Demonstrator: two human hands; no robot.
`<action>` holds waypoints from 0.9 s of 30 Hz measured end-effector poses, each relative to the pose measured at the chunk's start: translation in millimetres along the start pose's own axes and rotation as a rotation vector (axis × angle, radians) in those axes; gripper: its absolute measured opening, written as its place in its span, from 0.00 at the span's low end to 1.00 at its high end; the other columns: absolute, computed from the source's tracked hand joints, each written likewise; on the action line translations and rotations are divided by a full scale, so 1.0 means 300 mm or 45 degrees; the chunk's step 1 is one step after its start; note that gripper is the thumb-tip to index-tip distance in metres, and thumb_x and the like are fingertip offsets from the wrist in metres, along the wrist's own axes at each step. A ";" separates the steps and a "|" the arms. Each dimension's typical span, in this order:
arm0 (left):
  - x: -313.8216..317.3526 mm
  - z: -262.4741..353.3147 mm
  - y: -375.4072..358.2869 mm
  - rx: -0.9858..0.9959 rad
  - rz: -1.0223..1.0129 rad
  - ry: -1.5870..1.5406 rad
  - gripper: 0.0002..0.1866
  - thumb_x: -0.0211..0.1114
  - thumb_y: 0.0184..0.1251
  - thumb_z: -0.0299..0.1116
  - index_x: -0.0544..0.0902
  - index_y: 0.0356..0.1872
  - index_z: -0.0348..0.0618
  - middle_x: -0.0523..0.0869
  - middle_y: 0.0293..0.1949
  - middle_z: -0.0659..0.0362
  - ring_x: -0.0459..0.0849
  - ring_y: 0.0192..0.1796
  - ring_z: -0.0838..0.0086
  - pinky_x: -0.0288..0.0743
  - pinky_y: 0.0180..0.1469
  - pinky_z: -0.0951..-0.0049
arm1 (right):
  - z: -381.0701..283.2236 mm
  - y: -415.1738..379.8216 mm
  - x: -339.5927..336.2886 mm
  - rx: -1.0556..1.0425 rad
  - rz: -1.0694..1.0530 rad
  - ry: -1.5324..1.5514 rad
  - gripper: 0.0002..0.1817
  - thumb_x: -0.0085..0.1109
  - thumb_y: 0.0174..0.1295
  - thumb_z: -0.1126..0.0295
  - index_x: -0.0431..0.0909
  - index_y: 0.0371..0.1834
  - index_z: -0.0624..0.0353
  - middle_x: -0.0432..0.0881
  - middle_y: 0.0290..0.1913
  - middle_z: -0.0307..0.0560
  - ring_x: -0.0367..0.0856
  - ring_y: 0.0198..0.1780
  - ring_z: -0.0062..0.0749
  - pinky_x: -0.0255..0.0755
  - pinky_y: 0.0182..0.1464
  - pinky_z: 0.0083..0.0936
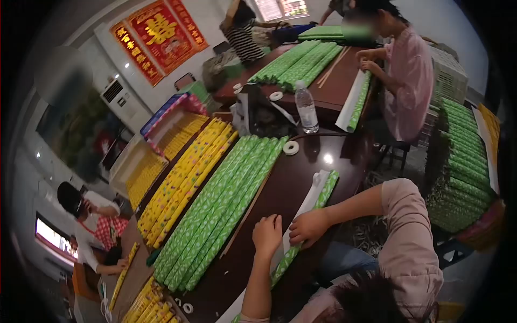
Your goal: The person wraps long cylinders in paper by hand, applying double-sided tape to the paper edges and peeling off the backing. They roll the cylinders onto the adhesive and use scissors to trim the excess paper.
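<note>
Green-patterned sheet [284, 264]: lies white side partly up on the dark table [336, 156], directly before the person, running from 1 o'clock to 7 o'clock; its right edge forms a narrow roll or fold.
Right hand [309, 226]: back up, fingers bent over the sheet, probably to stop the edge springing open; fingertips hidden, grip cannot be told.
Left hand [267, 234]: at the sheet's left side, fingers forward and slightly bent, perhaps steadying it; cannot tell whether it pinches anything.
Green rolls [215, 210]: at 10 o'clock, laid parallel and touching, which likely limits rolling.
Yellow rolls [186, 183]: beyond the green ones, kept apart, apparently by colour.
Thin stick [245, 218]: alongside the green rolls, near side.
White ring [291, 148]: at 12 o'clock, flat, within reach; possibly tape.
Bottle [307, 110]: upright, 12 o'clock; label illegible.
Co-worker [409, 70]: at 1 o'clock, both hands on another green piece.
Red wall banner [159, 37]: at 11 o'clock; large gold character, seemingly "囍"; smaller side characters not reliably legible.
Brands: none readable.
</note>
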State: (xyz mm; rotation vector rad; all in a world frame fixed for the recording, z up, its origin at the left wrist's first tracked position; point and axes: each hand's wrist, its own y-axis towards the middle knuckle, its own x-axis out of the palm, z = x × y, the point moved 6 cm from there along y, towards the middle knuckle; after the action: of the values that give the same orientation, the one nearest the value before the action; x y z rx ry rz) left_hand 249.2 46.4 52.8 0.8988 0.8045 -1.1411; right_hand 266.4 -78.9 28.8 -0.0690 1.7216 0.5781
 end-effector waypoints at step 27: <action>0.109 -0.140 0.011 0.129 0.502 -0.363 0.07 0.61 0.64 0.33 0.84 0.30 0.43 0.79 0.29 0.52 0.76 0.35 0.55 0.69 0.36 0.54 | -0.082 0.752 0.025 -0.200 0.184 0.284 0.11 0.63 0.61 0.61 0.80 0.35 0.57 0.80 0.31 0.45 0.79 0.37 0.42 0.74 0.41 0.36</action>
State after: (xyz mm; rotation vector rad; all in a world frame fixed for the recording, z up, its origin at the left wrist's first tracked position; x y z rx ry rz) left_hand 256.7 71.7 6.5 0.9051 0.3194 -0.9371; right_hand 162.6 109.7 101.1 -0.1250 1.9050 0.8386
